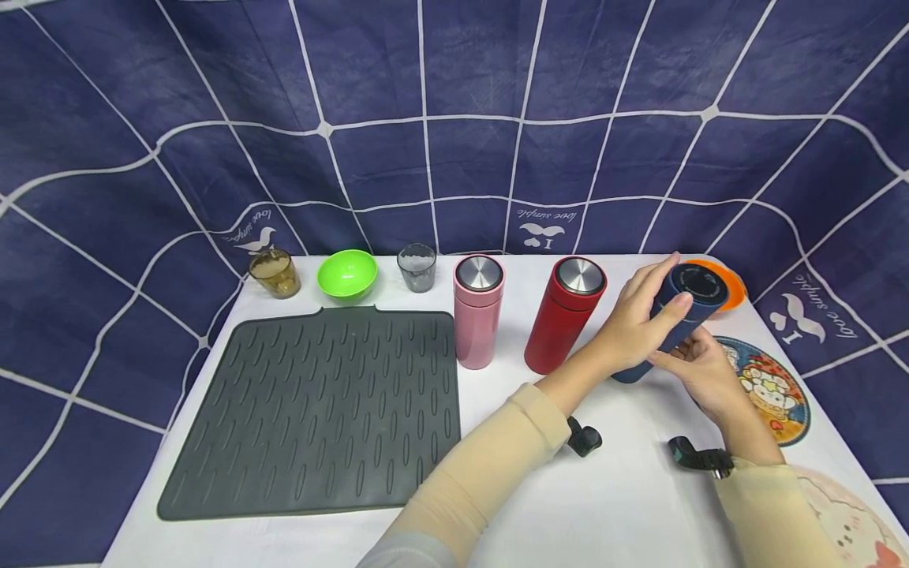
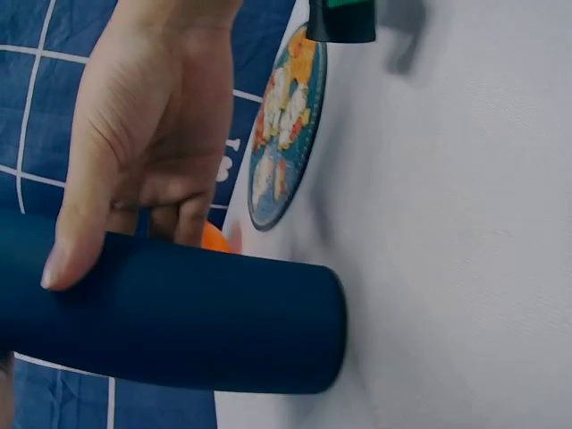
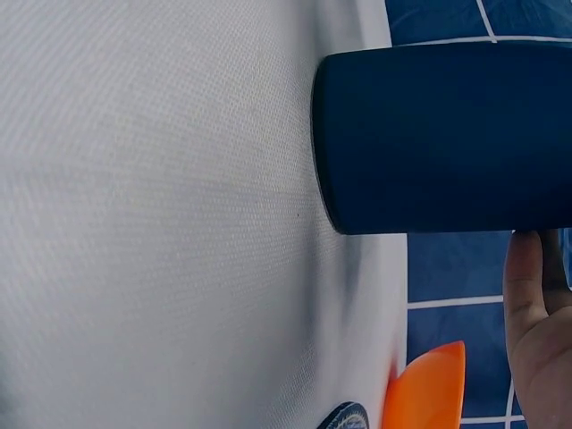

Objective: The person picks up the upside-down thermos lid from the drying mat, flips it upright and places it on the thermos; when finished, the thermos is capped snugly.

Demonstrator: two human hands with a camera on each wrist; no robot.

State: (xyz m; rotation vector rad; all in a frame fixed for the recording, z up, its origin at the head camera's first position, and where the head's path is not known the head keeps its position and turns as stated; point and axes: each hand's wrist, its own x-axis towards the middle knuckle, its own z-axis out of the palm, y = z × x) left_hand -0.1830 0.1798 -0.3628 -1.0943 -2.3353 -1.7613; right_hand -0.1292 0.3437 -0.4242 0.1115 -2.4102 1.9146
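Note:
A dark blue thermos bottle point(image 1: 682, 327) leans to the right over the white table, its base close to the surface. High on its body, just below the dark lid, my left hand point(image 1: 639, 323) grips it with the thumb across the front. Lower down, my right hand point(image 1: 699, 375) holds the bottle from the right side. In the left wrist view the right thumb point(image 2: 80, 232) lies over the blue body point(image 2: 206, 313), with the other fingers partly hidden behind it. To the left of the hands stand a red thermos point(image 1: 561, 319) and a pink thermos point(image 1: 477, 319), both with silver-topped lids.
A dark grey ridged mat point(image 1: 319, 410) covers the table's left part. Behind it stand an amber glass point(image 1: 277, 276), a green bowl point(image 1: 347, 274) and a grey glass point(image 1: 417, 268). An orange bowl point(image 1: 736, 288) and a patterned round plate point(image 1: 774, 394) lie at the right.

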